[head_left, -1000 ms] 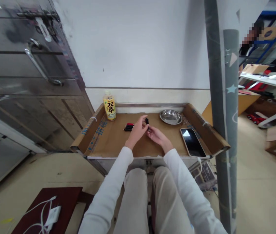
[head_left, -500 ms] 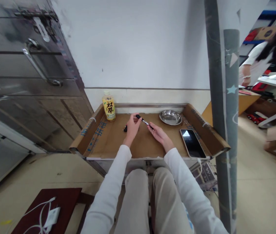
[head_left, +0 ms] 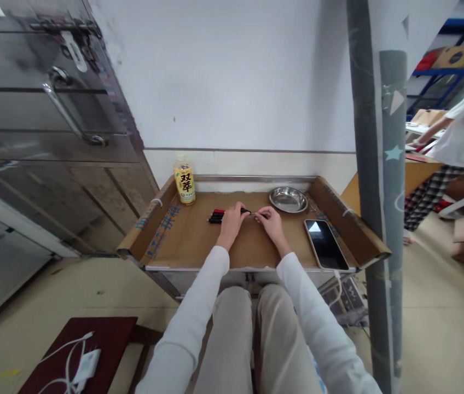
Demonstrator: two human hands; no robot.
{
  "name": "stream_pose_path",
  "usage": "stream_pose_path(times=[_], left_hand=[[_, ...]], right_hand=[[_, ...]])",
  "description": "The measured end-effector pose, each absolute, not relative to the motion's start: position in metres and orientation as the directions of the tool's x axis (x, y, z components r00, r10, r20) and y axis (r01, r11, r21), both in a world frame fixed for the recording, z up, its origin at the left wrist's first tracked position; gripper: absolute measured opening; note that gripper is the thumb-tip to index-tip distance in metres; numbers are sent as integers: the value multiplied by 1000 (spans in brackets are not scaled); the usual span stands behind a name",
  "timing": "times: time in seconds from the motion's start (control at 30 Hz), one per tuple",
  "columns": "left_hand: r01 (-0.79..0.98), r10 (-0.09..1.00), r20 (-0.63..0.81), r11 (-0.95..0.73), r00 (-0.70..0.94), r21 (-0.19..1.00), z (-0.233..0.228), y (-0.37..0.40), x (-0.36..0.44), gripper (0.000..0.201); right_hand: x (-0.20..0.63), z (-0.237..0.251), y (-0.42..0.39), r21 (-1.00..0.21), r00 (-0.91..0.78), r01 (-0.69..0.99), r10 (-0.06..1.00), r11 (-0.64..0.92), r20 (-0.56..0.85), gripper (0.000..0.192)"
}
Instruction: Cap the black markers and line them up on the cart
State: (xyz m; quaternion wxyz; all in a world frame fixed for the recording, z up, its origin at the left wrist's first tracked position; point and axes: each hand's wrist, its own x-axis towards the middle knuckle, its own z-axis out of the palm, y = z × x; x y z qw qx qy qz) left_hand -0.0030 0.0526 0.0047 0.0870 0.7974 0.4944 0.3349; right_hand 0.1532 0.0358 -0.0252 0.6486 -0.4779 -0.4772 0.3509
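— So, where are the hands?

— Both rest on the cardboard-lined tray (head_left: 191, 241), side by side near its middle. The left hand (head_left: 232, 218) has its fingers curled around one end of a thin black pen (head_left: 247, 211); the right hand (head_left: 272, 220) pinches something at the other end, too small to make out. The pen lies about level between them, just above the cardboard.

— Anything else nearby?

— Just left of the left hand lies a small bundle of pens (head_left: 216, 215), red and black, flat on the tray. A yellow-labelled bottle (head_left: 184, 181) stands upright in the far left corner. A steel dish (head_left: 288, 200) sits far right of the hands, and a phone (head_left: 325, 244) lies face up near the right edge, well apart from the hands.

— And beyond the tray?

— On the far right, another person (head_left: 453, 142) in a white top stands by a table.
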Motion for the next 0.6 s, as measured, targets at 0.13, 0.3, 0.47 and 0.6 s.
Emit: stream_pose_path(times=[0.13,0.3,0.47,0.6], left_hand=[[858,831,420,-475,364,196,4,53,2,16],[876,812,424,-475,402,80,-3,55,5,15],[885,813,448,-457,372,94,-4,48,0,24],[848,788,446,-518,425,108,-4,37,-3,27]], right_hand=[[153,-25,36,-901,265,269,873,340,409,28],[150,-26,32,-726,27,586,887,360,462,7],[152,-27,27,-679,18,633,869,373,494,7],[153,-30,26,-733,128,577,847,360,517,9]])
